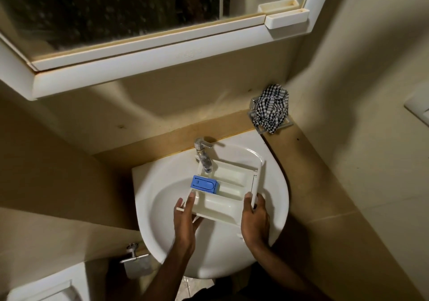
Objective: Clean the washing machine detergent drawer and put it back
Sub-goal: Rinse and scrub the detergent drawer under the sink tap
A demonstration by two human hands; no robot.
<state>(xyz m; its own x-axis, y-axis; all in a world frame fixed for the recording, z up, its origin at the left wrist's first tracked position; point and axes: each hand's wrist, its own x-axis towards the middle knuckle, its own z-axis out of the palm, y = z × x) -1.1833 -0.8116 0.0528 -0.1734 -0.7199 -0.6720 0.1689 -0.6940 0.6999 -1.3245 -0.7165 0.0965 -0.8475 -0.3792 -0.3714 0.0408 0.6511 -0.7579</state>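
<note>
Above the sink hangs a white-framed mirror cabinet, the largest thing in view, with a small white tray fixed at its lower right corner. Below it, a beige counter wraps round the back and right side of a white sink, whose rounded basin fills the middle of the picture. At the bottom left corner a white fixture shows in part, and just above it a metal holder juts from the wall.

Held over the basin is the detergent drawer, white and divided into several compartments, lying roughly level with its far end under the chrome tap. A blue insert sits in its left compartment.

The left hand grips the drawer's near left corner, thumb pressed on top of the rim and the other fingers curled beneath, mostly hidden. The right hand grips the near right end, where the front panel stands, with the thumb on the inner side and the fingers wrapped round the outside.

On the counter's back right corner, well apart from the drawer, a black-and-white checked cloth lies bunched on a small metal rack.
</note>
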